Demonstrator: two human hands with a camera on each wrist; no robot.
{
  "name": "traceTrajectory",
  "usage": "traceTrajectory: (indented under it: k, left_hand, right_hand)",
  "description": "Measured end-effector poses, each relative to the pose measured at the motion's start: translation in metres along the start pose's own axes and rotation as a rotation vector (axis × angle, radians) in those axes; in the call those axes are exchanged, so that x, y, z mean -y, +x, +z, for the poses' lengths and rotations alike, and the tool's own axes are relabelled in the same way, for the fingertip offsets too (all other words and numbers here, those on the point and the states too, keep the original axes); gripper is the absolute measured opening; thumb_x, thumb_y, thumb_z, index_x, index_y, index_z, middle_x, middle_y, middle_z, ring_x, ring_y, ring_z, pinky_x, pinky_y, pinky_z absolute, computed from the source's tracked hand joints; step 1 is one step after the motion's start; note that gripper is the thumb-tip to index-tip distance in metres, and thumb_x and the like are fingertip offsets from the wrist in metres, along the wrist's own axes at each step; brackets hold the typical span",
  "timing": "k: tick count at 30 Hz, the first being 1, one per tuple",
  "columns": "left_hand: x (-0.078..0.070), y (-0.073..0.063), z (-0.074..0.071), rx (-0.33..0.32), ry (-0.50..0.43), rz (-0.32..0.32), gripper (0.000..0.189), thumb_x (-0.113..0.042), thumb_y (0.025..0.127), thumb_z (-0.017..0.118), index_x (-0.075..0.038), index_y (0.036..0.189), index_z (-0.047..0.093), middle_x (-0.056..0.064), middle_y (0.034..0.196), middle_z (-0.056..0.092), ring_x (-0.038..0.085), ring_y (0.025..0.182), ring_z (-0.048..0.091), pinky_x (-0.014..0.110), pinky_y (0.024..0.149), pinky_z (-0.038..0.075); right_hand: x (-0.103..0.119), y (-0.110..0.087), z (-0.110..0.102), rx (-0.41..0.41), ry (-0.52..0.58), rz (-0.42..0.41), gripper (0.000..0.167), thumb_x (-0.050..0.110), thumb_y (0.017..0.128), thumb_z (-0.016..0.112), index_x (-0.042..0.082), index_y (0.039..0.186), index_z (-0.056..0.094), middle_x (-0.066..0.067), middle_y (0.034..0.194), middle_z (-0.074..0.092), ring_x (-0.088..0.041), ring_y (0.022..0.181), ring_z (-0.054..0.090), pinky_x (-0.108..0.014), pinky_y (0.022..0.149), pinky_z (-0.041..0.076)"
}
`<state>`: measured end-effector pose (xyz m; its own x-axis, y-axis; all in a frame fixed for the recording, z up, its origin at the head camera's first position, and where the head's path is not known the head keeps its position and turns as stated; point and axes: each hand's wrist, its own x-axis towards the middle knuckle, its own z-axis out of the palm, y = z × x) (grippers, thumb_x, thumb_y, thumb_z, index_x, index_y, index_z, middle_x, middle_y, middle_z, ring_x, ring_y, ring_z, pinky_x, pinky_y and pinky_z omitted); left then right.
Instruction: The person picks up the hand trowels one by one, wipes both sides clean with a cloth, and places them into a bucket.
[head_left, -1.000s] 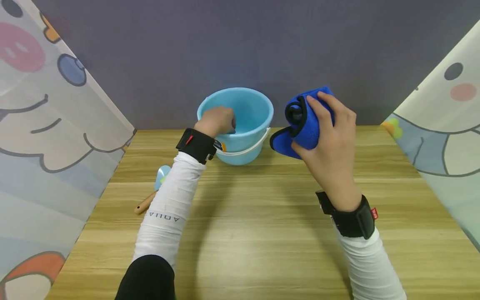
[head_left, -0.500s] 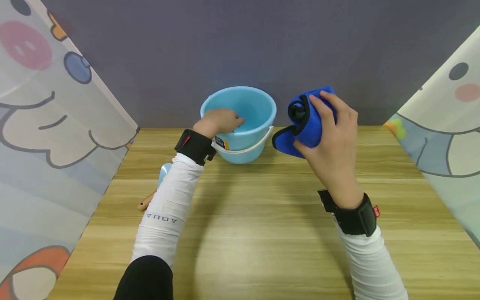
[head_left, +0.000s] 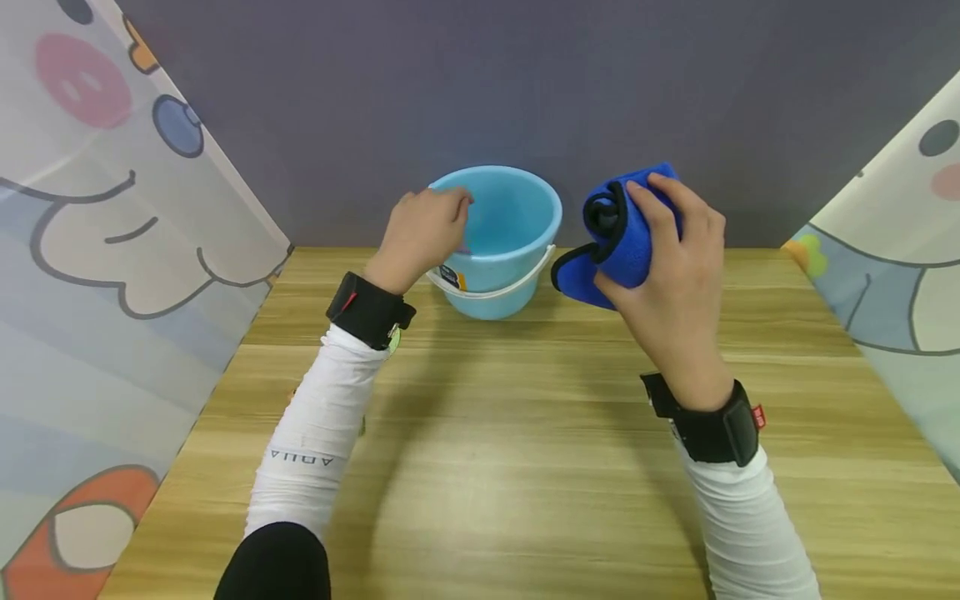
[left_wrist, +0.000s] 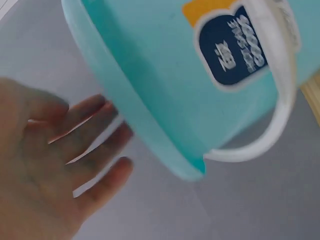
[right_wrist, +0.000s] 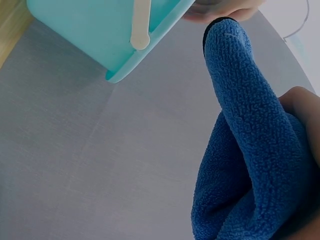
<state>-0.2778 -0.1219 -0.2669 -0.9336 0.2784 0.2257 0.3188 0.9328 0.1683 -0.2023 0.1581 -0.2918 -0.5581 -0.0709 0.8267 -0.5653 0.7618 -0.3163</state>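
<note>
A light blue bucket [head_left: 498, 287] with a white handle [head_left: 517, 287] stands upright at the back of the table. My left hand [head_left: 423, 233] hovers at the bucket's left rim; the left wrist view shows its fingers [left_wrist: 100, 165] loosely spread and holding nothing. To the right of the bucket, my right hand [head_left: 678, 275] grips a rolled blue towel [head_left: 630, 250] with black edging, held up in the air. One flap of the towel hangs loose toward the bucket. In the right wrist view the towel [right_wrist: 255, 140] covers part of the hand.
A grey wall [head_left: 480, 83] rises right behind the bucket. Cartoon-printed panels [head_left: 82, 250] flank the wooden table [head_left: 495, 467] on both sides. Under my left sleeve [head_left: 315, 433] lie things almost wholly hidden, with a small green bit [head_left: 393, 340] showing beside the wristband.
My left hand has drawn up and left out of the bucket to its rim. The right hand keeps the towel in nearly the same place. The view has shifted slightly.
</note>
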Motion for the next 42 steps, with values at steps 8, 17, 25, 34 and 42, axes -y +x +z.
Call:
traceTrajectory:
  k: [8,17,25,34,42]
  left_hand:
    - [0.031,-0.051,-0.002,-0.135,-0.010,-0.100,0.037,-0.025,0.109,0.038,-0.002,0.129,0.060,0.015,0.115,0.065,0.034,0.107,0.060,0.049,0.087,0.048]
    - [0.100,-0.123,0.042,0.004,-0.003,-0.218,0.035,-0.022,0.109,0.041,0.004,0.120,0.061,0.021,0.108,0.065,0.038,0.098,0.062,0.052,0.080,0.050]
    - [0.138,-0.179,0.072,0.182,-0.057,-0.310,0.050,-0.034,0.110,0.040,0.010,0.131,0.051,0.029,0.119,0.061,0.047,0.109,0.060,0.063,0.090,0.045]
    - [0.149,-0.210,0.099,0.187,-0.099,-0.303,0.042,-0.030,0.109,0.045,0.011,0.119,0.051,0.028,0.108,0.058,0.048,0.103,0.057,0.061,0.085,0.044]
    - [0.148,-0.200,0.099,0.214,-0.088,-0.261,0.032,-0.020,0.109,0.044,0.009,0.121,0.048,0.031,0.113,0.056,0.050,0.106,0.054,0.063,0.088,0.043]
  right_hand:
    - [0.003,0.003,0.002,-0.005,0.009,-0.003,0.075,0.013,0.075,0.087,0.016,0.143,0.055,-0.012,0.153,0.048,-0.043,0.134,0.044,-0.058,0.110,0.039]
    - [0.003,0.001,-0.004,-0.004,-0.008,0.017,0.075,0.013,0.075,0.088,0.015,0.143,0.054,-0.013,0.153,0.047,-0.044,0.134,0.043,-0.060,0.110,0.040]
    - [0.005,0.000,-0.004,0.020,-0.010,0.005,0.076,0.012,0.076,0.087,0.015,0.144,0.054,-0.013,0.153,0.048,-0.042,0.137,0.043,-0.060,0.110,0.040]
    - [0.008,-0.001,0.000,0.067,-0.040,-0.033,0.075,0.018,0.080,0.086,0.012,0.146,0.051,-0.017,0.154,0.046,-0.044,0.135,0.043,-0.061,0.109,0.041]
    - [0.008,0.000,-0.002,0.056,-0.038,-0.022,0.078,0.017,0.078,0.088,0.012,0.146,0.051,-0.016,0.154,0.046,-0.044,0.136,0.043,-0.062,0.110,0.040]
